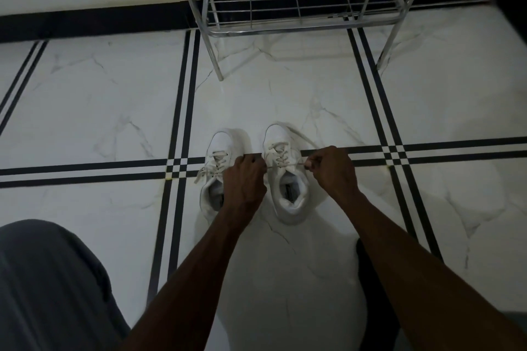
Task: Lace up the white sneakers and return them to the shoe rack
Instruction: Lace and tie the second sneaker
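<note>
Two white sneakers stand side by side on the floor, toes pointing away from me. The left sneaker (218,151) has a loose lace end trailing off its left side. Over the right sneaker (281,148) a lace (285,165) is stretched sideways between both hands. My left hand (245,179) is closed on one lace end and hides part of the left sneaker's opening. My right hand (330,169) pinches the other lace end just right of the shoe. The metal shoe rack (299,3) stands beyond them against the wall.
The floor is white marble tile (114,108) with black double stripes. The rack's lowest wire shelf is bare, and its legs (216,65) rest on the floor ahead of the sneakers. My grey-clad knee (48,279) fills the lower left.
</note>
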The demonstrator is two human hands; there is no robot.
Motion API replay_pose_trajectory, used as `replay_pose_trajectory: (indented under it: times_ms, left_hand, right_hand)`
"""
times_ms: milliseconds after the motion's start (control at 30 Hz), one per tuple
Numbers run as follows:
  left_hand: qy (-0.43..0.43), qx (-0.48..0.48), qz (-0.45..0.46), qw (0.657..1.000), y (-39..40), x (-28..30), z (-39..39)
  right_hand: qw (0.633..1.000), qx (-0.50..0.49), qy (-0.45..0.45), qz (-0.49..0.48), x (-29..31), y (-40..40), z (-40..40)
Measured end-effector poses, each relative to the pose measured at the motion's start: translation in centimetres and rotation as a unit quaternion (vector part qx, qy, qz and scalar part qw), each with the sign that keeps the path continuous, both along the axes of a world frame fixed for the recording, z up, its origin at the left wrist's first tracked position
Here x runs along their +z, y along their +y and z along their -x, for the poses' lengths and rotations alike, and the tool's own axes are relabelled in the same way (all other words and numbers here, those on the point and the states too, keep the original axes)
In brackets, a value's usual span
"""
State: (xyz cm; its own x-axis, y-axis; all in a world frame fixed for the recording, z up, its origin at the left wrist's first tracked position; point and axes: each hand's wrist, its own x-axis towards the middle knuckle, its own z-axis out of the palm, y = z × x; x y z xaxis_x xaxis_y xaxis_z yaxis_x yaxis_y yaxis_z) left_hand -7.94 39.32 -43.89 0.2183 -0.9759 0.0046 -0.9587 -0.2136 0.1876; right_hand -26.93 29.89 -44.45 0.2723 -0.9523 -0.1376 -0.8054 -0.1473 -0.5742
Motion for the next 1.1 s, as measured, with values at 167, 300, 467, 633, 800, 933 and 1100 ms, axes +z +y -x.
replay_pose_trajectory:
  times_ms: [167,300,467,633,800,933,1100]
  left_hand:
    - [0.077,0.025,-0.003,0.997,-0.8,0.2,0.1]
    - [0.16,0.033,-0.007,0.987,-0.8,-0.1,0.5]
    - [0.147,0.025,0.019,0.989,-0.8,-0.1,0.5]
    - [0.104,0.023,0.005,0.994,-0.6,-0.8,0.8]
    - [0.299,0.11,0.011,0.948,-0.4,-1.3,1.9]
    - [0.353,0.176,0.014,0.919,-0.5,-1.1,2.1]
    - [0.427,0.221,0.035,0.876,0.2,-1.4,2.4]
  right_hand:
    - [0.995,0.101,0.015,-0.006,0.6,-1.5,0.0]
    - [0.987,0.153,-0.025,-0.042,0.9,-1.1,-0.5]
    - [0.993,0.112,-0.043,-0.006,0.8,-0.7,-0.3]
    - [0.991,0.128,0.005,0.027,0.7,0.5,-0.7]
    - [0.987,0.098,0.041,0.12,0.3,3.1,-1.2]
    - [0.99,0.086,0.066,0.093,-0.7,3.5,-2.0]
    - [0.993,0.064,0.029,0.093,-1.3,4.3,-1.9]
